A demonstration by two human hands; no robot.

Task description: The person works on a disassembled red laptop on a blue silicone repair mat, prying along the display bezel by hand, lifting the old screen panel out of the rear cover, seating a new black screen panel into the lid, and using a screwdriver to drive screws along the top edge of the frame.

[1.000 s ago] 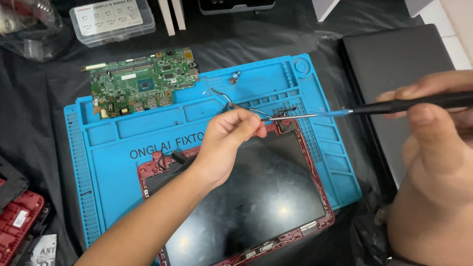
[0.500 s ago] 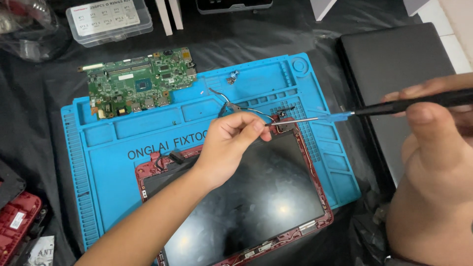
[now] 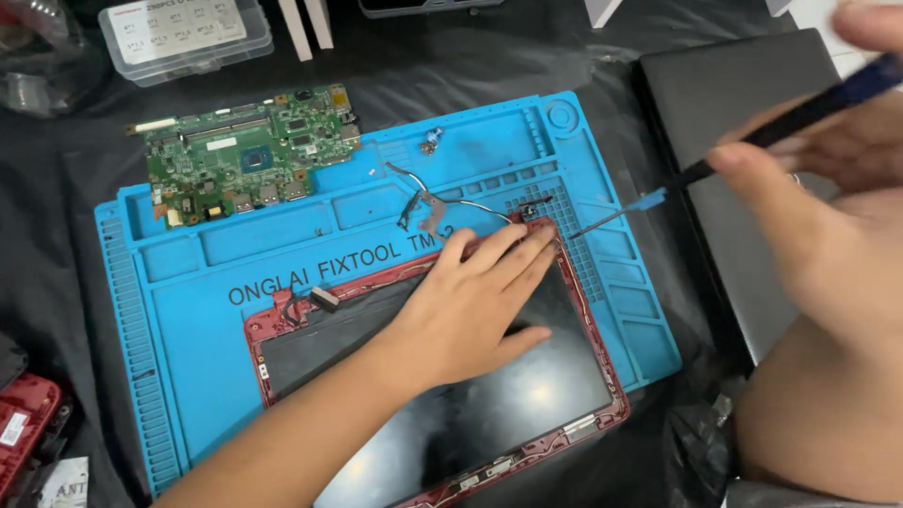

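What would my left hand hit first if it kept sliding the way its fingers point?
Probably the red frame corner right at the left hand fingers, then the small hinge part on the blue mat. Depth is unclear, so they may already touch.

Hidden and cut-off parts

Right hand (image 3: pixel 828 207) blurred, fingertips cut by top edge; screwdriver (image 3: pixel 752 141) handle end blurred. Left hand (image 3: pixel 470 301) covers part of the screen (image 3: pixel 527 395); screen's lower corner runs off frame.

Far left of my view: a green circuit board (image 3: pixel 249 155) lying half on the blue work mat (image 3: pixel 188 282). Beyond it, a clear lidded parts box (image 3: pixel 186 38). Right: a dark flat laptop cover (image 3: pixel 743 122). Near left: a red casing piece (image 3: pixel 23 428).
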